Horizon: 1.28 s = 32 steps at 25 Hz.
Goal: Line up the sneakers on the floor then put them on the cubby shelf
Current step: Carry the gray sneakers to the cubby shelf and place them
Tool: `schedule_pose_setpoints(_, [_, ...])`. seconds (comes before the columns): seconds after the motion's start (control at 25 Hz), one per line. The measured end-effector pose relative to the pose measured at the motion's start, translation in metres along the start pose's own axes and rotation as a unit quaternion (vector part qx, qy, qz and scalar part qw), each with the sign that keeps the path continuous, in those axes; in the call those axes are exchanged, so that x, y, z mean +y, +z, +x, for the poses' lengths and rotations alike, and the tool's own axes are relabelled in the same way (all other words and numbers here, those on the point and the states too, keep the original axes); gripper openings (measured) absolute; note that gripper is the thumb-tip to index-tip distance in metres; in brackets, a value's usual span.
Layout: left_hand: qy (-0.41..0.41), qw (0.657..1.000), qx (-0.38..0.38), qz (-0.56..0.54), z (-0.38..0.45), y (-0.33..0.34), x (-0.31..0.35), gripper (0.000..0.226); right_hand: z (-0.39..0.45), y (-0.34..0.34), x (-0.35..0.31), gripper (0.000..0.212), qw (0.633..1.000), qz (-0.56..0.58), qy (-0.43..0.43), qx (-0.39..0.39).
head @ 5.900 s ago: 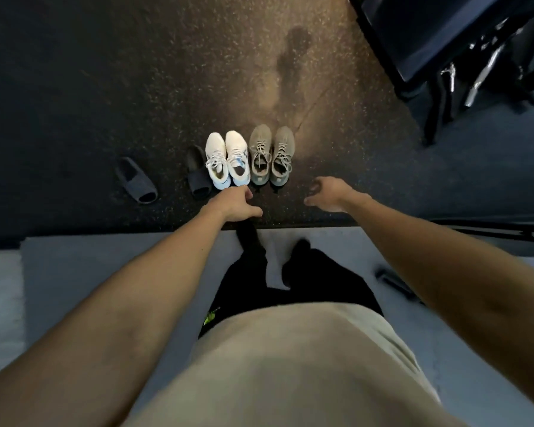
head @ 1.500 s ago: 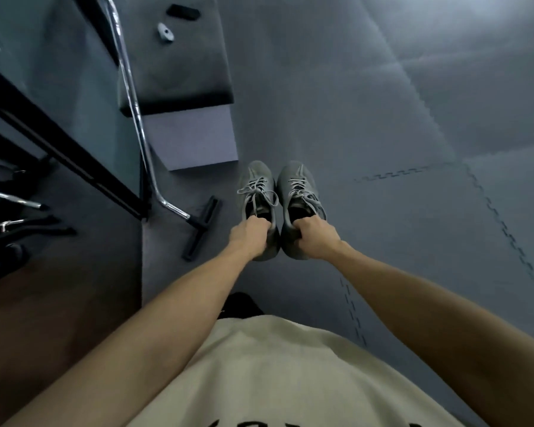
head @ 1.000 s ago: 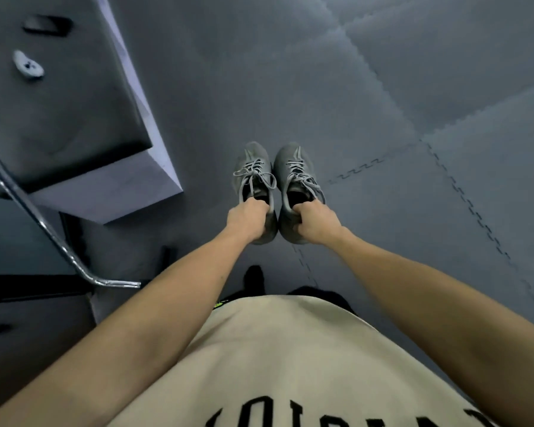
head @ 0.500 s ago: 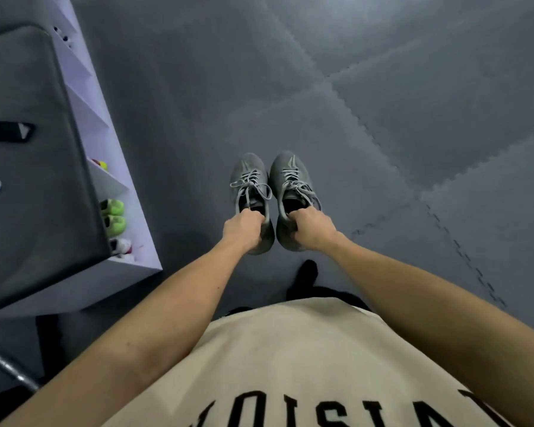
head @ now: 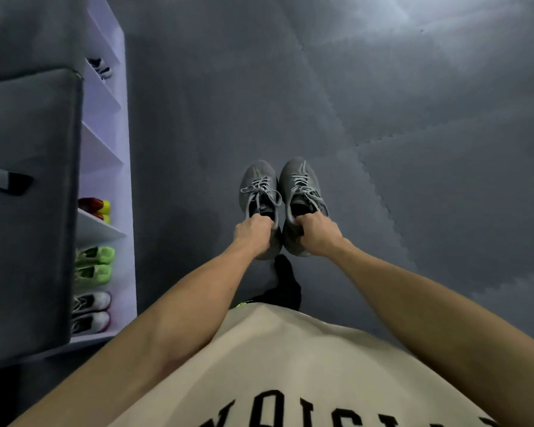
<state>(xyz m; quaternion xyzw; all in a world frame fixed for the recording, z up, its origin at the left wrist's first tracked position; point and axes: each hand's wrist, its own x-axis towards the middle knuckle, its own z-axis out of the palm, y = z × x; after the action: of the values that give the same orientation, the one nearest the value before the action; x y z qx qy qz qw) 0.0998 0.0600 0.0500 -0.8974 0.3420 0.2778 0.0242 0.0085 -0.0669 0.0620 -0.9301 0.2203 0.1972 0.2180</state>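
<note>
Head view: each hand, left hand (head: pixel 253 234) and right hand (head: pixel 316 234), is clamped on one heel of the grey sneakers (head: pixel 279 198), carried side by side, toes forward, well right of the cubby shelf (head: pixel 105 155), likely so both slide into one compartment together.

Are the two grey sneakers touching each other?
Touching: the head view shows the left sneaker and right sneaker pressed side by side, no floor visible between them near the heels.

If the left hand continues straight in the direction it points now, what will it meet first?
Probably only the grey floor mat. The left hand, gripping a grey sneaker, points ahead; the cubby shelf stands off to its left. Depth is unclear.
</note>
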Motion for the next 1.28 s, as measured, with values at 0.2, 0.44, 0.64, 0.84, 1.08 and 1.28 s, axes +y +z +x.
schedule_pose_setpoints(0.2, [-0.020, 1.000, 0.003, -0.003, 0.122, -0.085, -0.004, 0.015, 0.125, -0.080, 0.010, 0.028, 1.000, -0.013, -0.007, -0.004])
schedule_pose_setpoints(0.44, [-0.038, 0.999, 0.009, -0.010, 0.244, -0.177, -0.016, 0.010, 0.260, -0.167, 0.014, 0.023, 0.999, -0.026, -0.021, -0.006])
schedule_pose_setpoints(0.64, [-0.062, 0.998, 0.016, -0.027, 0.366, -0.243, -0.024, 0.008, 0.392, -0.233, 0.028, 0.023, 0.998, -0.037, -0.046, -0.008])
schedule_pose_setpoints(0.84, [-0.100, 0.994, 0.029, -0.043, 0.475, -0.324, -0.032, 0.014, 0.518, -0.323, 0.030, 0.025, 0.995, -0.051, -0.083, -0.018])
schedule_pose_setpoints(1.08, [-0.154, 0.984, 0.041, -0.083, 0.575, -0.410, -0.074, 0.019, 0.650, -0.403, -0.001, 0.022, 0.987, -0.069, -0.144, -0.031])
schedule_pose_setpoints(1.28, [-0.178, 0.976, 0.067, -0.109, 0.662, -0.457, -0.144, 0.023, 0.768, -0.439, -0.052, 0.008, 0.978, -0.089, -0.184, -0.043])
